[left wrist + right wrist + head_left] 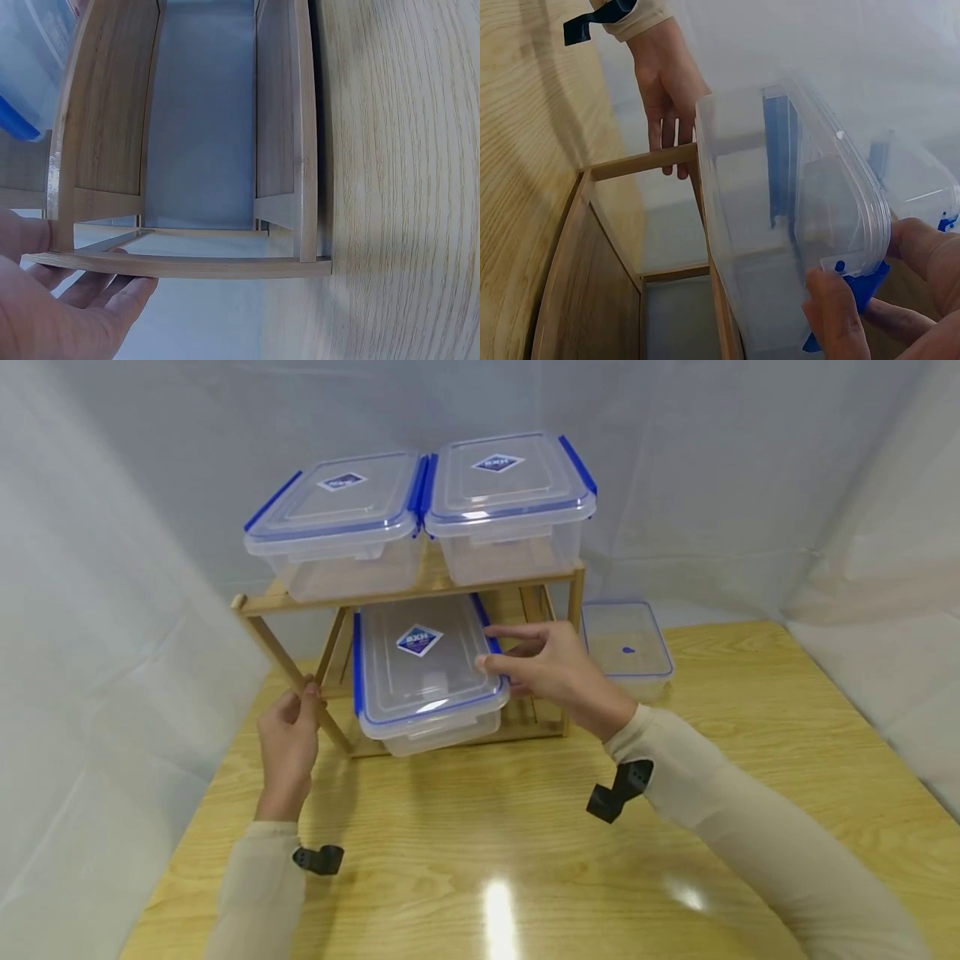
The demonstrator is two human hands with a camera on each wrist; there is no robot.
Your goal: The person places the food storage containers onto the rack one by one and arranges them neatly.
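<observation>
A clear lidded plastic storage box (420, 672) with blue clips and a diamond label sits under the top shelf of a wooden rack (337, 602), its near end sticking out at the front. My right hand (558, 668) grips the box's right edge, thumb on the lid side; in the right wrist view, fingers (836, 315) pinch around a blue clip at the corner. My left hand (291, 731) holds the rack's left front post, fingers curled around the wood (97, 300). The left wrist view shows a lower tier of the rack beneath the box's level.
Two similar lidded boxes, left (345, 518) and right (510, 502), stand side by side on the rack's top shelf. A clear container (626, 639) with a blue rim lies on the table (750, 735) right of the rack. Pale sheeting (675, 460) hangs behind.
</observation>
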